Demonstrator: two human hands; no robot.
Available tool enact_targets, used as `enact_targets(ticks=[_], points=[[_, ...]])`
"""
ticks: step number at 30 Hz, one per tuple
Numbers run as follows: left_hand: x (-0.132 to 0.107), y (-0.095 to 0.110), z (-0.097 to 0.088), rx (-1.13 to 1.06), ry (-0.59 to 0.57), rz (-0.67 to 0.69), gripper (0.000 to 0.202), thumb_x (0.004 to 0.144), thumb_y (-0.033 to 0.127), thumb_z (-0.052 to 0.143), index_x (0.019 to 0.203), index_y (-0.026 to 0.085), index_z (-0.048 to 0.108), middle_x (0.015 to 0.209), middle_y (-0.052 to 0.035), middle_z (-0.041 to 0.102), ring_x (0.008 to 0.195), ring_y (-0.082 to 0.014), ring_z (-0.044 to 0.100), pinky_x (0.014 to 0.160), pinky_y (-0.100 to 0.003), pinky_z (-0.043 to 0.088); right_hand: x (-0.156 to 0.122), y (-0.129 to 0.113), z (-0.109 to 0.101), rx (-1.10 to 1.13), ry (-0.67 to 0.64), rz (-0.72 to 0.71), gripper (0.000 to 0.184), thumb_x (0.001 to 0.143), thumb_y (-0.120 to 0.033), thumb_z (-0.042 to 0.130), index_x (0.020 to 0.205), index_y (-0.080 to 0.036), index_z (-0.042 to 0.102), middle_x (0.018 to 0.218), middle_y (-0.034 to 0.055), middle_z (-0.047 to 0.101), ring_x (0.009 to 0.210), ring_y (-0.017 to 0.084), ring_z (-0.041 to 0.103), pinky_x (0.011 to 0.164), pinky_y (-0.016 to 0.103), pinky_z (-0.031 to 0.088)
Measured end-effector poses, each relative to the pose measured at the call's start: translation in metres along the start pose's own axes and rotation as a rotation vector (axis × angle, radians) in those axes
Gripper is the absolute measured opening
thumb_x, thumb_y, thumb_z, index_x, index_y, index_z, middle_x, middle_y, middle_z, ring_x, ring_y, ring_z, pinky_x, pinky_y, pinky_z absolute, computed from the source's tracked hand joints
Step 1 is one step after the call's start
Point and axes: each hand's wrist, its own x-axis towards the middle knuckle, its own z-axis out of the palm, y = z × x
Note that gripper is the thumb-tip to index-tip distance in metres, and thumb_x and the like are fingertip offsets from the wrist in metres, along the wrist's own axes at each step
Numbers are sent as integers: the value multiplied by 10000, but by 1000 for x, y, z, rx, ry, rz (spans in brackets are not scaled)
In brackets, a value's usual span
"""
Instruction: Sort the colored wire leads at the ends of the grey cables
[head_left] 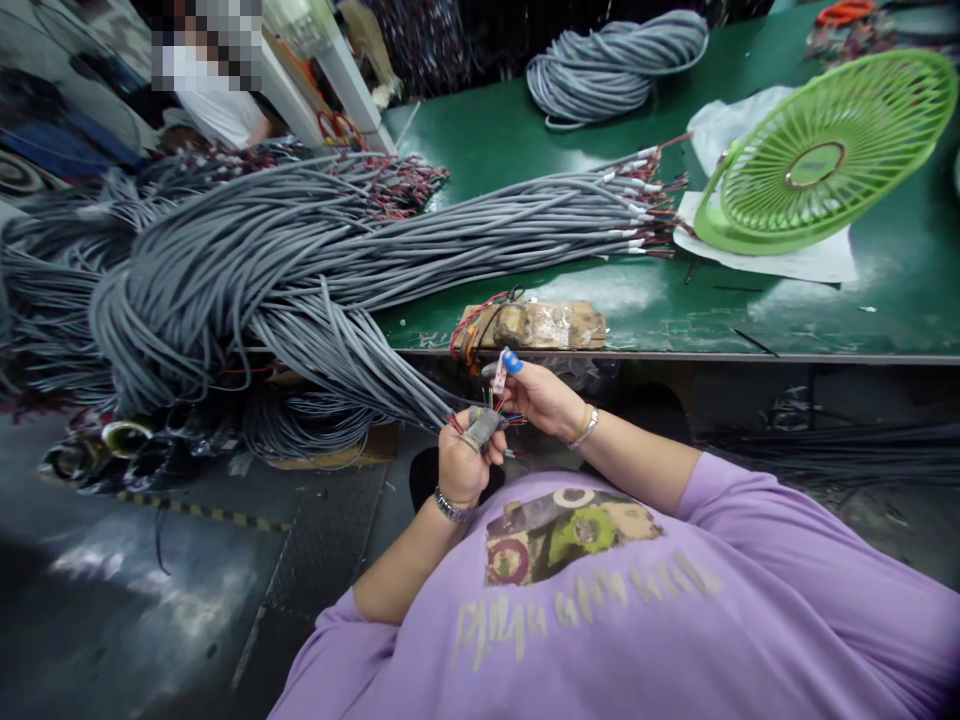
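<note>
My left hand (pixel 466 462) is closed around the stripped end of a bundle of grey cables (pixel 405 385) that hangs over the table edge. A grey wrap (pixel 482 428) with a yellowish band covers what looks like its thumb. Thin coloured wires (pixel 495 403) fan out from that hand. My right hand (pixel 541 396) is closed at these wires, with a blue cover (pixel 512 361) on its thumb. A pale pink strip (pixel 500 372) shows at its fingertips; whether it is worn or held I cannot tell. The exact wire pinched is too small to make out.
A large heap of grey cables (pixel 195 250) covers the left of the green table (pixel 465 135). A taped cardboard piece (pixel 566 325) lies at the front edge. A green fan (pixel 825 165) and a cable coil (pixel 615 65) stand farther back. A person (pixel 214 95) is behind, at left.
</note>
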Motion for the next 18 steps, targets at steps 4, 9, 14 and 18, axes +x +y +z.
enact_targets(ticks=[4, 9, 14, 18], points=[[1, -2, 0, 10, 17, -27, 296, 736, 414, 695, 667, 138, 616, 475, 11, 596, 310, -47, 450, 315, -146, 276, 0, 0, 2, 28, 1, -14, 392, 680, -497, 767, 735, -133, 632, 630, -15, 560, 554, 67, 458, 496, 183, 356], [1, -2, 2, 19, 19, -29, 296, 731, 414, 698, 657, 142, 608, 471, 16, 591, 310, -47, 445, 315, -145, 284, -1, -2, 3, 29, -23, -34, 367, 727, -485, 735, 712, -132, 633, 638, -15, 550, 573, 71, 451, 536, 197, 373], [2, 1, 4, 31, 12, -31, 301, 724, 416, 703, 644, 142, 607, 463, 14, 588, 305, -47, 440, 312, -146, 281, -3, -3, 4, 26, -27, -34, 373, 726, -489, 736, 715, -129, 640, 638, -14, 551, 570, 69, 449, 552, 196, 388], [1, 1, 4, 27, 19, -10, 305, 738, 411, 694, 631, 143, 595, 470, 13, 590, 311, -46, 440, 317, -149, 282, -1, 1, 2, 37, 1, -24, 392, 742, -522, 709, 744, -136, 642, 640, -10, 564, 561, 72, 459, 537, 193, 391]])
